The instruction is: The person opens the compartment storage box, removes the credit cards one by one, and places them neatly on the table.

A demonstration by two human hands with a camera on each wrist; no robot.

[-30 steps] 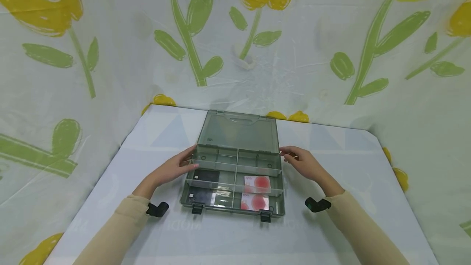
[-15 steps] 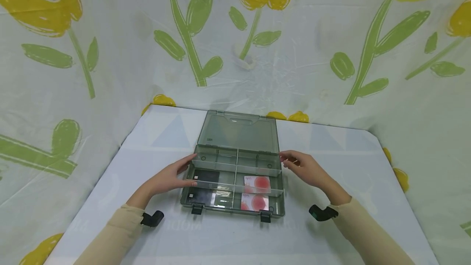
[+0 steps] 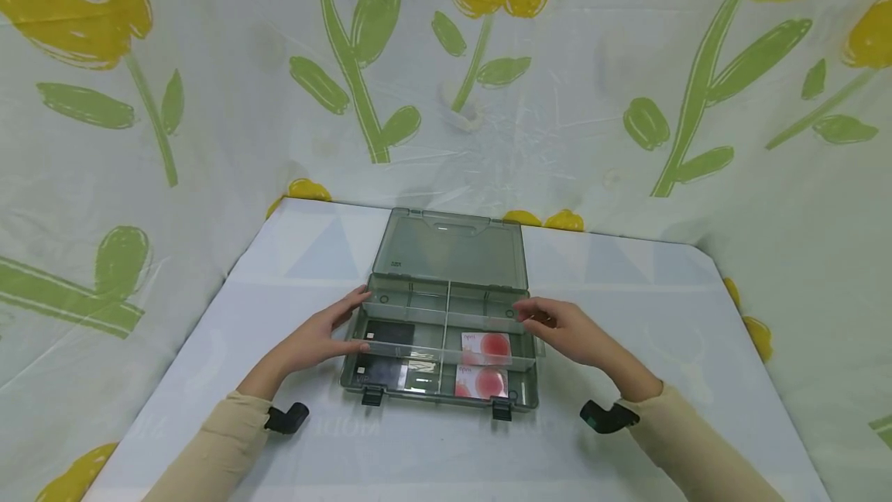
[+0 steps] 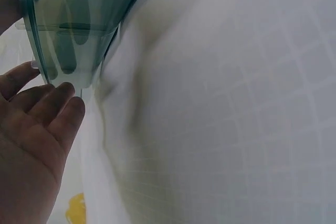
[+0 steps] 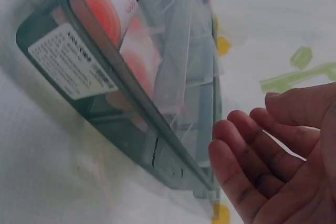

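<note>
A grey-green see-through divided box (image 3: pixel 446 401) lies on the white table with its lid (image 3: pixel 453 250) folded back. Dark cards (image 3: pixel 390 331) lie in its left front and middle compartments. Pink-and-white cards (image 3: pixel 482 382) lie in the right front and middle ones. My left hand (image 3: pixel 313 339) rests along the left wall, its thumb at the rim and its fingers extended toward the back corner. My right hand (image 3: pixel 571 330) hovers at the right rim near the back, fingers loosely bent with nothing between them. In the right wrist view, a printed label (image 5: pixel 72 60) shows on the box's side.
Clear dividers (image 3: pixel 446 316) split the box into compartments. Two dark latches (image 3: pixel 501 409) hang from the front edge. A flower-printed cloth (image 3: pixel 557 122) encloses the table (image 3: pixel 446 459) at the back and sides.
My left hand has slid toward me along the left wall. My right hand has shifted from beside the right wall to over its rim. The box stays in place.
</note>
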